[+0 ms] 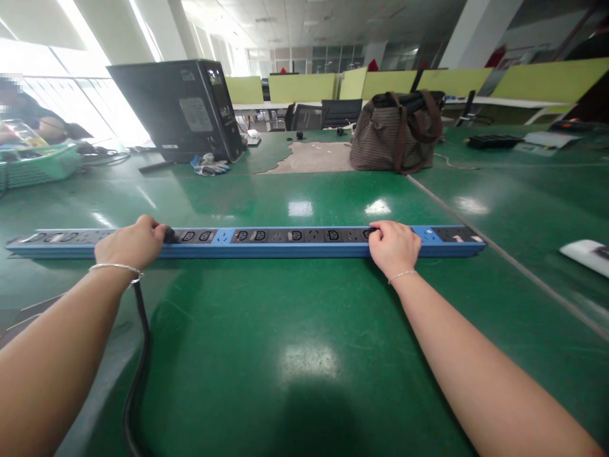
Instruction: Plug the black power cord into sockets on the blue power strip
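Note:
A long blue power strip (266, 251) with black and blue sockets lies across the green table. Toward its left part, my left hand (130, 244) is closed round a black plug (169, 235) at the sockets; how far the plug sits in is hidden. A thick black cable (143, 355) hangs from under that hand toward the bottom edge. My right hand (394, 246) rests on the strip's right part, fingers curled over the top edge and gripping it.
Behind the strip stand a black computer case (162, 108), grey-blue gloves (209, 165) and a brown striped bag (380, 136). A green basket (40, 168) and a person (33, 117) are at left. A white object (587, 255) lies at right on the table (266, 317).

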Demonstrator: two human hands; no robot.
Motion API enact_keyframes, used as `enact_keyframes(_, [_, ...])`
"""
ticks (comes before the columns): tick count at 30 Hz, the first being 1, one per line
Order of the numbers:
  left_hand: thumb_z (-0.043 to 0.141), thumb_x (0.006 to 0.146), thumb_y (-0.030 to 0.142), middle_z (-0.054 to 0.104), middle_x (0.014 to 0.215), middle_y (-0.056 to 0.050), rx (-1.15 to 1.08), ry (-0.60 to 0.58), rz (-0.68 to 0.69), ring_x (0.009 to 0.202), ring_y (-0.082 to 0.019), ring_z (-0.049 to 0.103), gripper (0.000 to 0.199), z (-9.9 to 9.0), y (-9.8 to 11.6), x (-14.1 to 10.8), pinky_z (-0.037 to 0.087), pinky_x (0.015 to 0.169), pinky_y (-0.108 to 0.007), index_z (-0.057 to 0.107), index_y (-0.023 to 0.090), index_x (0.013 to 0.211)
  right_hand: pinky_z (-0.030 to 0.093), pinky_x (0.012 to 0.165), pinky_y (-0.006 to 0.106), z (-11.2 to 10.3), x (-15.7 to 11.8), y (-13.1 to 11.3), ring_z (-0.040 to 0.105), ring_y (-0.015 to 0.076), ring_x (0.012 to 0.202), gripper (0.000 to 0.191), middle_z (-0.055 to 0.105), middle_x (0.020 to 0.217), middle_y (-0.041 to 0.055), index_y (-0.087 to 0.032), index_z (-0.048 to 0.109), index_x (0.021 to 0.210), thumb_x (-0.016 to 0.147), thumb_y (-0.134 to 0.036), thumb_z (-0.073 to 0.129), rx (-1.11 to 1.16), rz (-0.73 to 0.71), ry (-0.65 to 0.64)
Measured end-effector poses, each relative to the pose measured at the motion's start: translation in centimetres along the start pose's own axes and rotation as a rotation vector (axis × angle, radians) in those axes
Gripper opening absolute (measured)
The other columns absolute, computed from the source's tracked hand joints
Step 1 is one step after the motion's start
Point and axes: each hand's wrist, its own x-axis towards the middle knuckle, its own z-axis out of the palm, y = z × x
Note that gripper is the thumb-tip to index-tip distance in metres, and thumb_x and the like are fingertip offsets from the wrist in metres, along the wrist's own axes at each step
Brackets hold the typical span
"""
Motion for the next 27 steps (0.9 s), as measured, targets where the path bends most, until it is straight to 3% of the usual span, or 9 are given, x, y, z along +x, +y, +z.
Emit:
enact_keyframes(6, [0.023,0.086,0.061,0.059,0.127,-0.023,-0.124,-0.061,-0.035,0.115,-0.042,0.056,0.064,0.0,-0.4,0.6,0.045,0.087,-0.049,0.053,0.020,0.126,0.035,0.090,0.041,0.1,0.1,0.2,0.056,0.0262,0.100,0.033,0.071,0.101,0.0081,-0.021,0.072,0.093,0.079,-0.021,0.042,0.006,0.001,0.004])
enact_keyframes(8, [0.022,0.086,0.061,0.058,0.128,-0.023,-0.165,0.014,-0.113,0.116,-0.043,0.054,0.067,-1.0,-0.5,0.3,0.044,0.089,-0.052,0.052,0.019,0.127,0.035,0.090,0.041,0.2,0.0,0.2,0.056,0.0262,0.100,0.033,0.071,0.101,0.0081,-0.021,0.072,0.093,0.079,-0.021,0.042,0.010,-0.002,0.003])
enact_keyframes(10, [0.018,0.088,0.058,0.058,0.127,-0.024,-0.207,0.179,-0.195,0.116,-0.044,0.054,0.067,-2.6,-0.7,0.1,0.044,0.090,-0.054,0.052,0.015,0.128,0.035,0.090,0.042,0.2,0.0,0.2,0.055,0.0263,0.100,0.033,0.071,0.101,0.0081,-0.021,0.072,0.093,0.079,-0.021,0.042,0.015,-0.004,0.003])
enact_keyframes(12, [0.022,0.088,0.055,0.058,0.125,-0.022,-0.198,0.269,-0.132,0.116,-0.042,0.054,0.064,-4.6,-0.6,0.0,0.044,0.091,-0.054,0.053,0.014,0.127,0.035,0.090,0.042,0.2,0.1,0.2,0.055,0.0265,0.100,0.033,0.071,0.102,0.0082,-0.021,0.072,0.093,0.079,-0.021,0.042,0.014,0.001,0.001])
enact_keyframes(15, [0.033,0.085,0.053,0.066,0.107,-0.016,-0.177,0.126,0.060,0.100,-0.034,0.061,0.055,-6.6,0.6,-0.2,0.047,0.086,-0.047,0.061,0.015,0.113,0.034,0.090,0.042,0.2,0.1,0.2,0.055,0.0264,0.100,0.033,0.070,0.102,0.0081,-0.021,0.072,0.093,0.079,-0.021,0.042,0.005,0.008,-0.004])
enact_keyframes(17, [0.031,0.086,0.050,0.069,0.089,-0.012,-0.184,0.048,0.111,0.088,-0.029,0.063,0.052,-6.7,2.1,-0.6,0.047,0.081,-0.041,0.062,0.016,0.111,0.034,0.090,0.042,0.1,0.1,0.2,0.054,0.0261,0.100,0.034,0.070,0.101,0.0081,-0.021,0.072,0.094,0.079,-0.021,0.042,0.005,0.005,-0.009])
enact_keyframes(21, [0.034,0.085,0.047,0.066,0.065,-0.008,-0.160,-0.104,0.225,0.077,-0.026,0.062,0.045,-5.0,5.3,-1.5,0.045,0.076,-0.035,0.065,0.015,0.088,0.035,0.089,0.043,0.0,0.1,0.1,0.054,0.0266,0.100,0.033,0.070,0.101,0.0091,-0.020,0.072,0.094,0.079,-0.021,0.042,0.018,-0.001,-0.010])
enact_keyframes(24, [0.036,0.084,0.047,0.067,0.062,-0.008,-0.148,-0.154,0.258,0.074,-0.025,0.062,0.043,-3.8,6.6,-1.7,0.044,0.075,-0.034,0.064,0.017,0.073,0.036,0.088,0.042,-0.1,0.0,0.0,0.055,0.0264,0.099,0.034,0.071,0.102,0.0093,-0.020,0.072,0.095,0.080,-0.021,0.042,0.013,0.000,-0.016])
enact_keyframes(27, [0.036,0.085,0.047,0.068,0.064,-0.009,-0.161,-0.154,0.269,0.074,-0.025,0.063,0.043,-3.2,7.1,-1.5,0.044,0.072,-0.034,0.065,0.017,0.073,0.035,0.087,0.041,0.0,0.1,0.1,0.055,0.0262,0.098,0.034,0.071,0.101,0.0090,-0.020,0.072,0.094,0.079,-0.021,0.042,0.007,-0.002,-0.013])
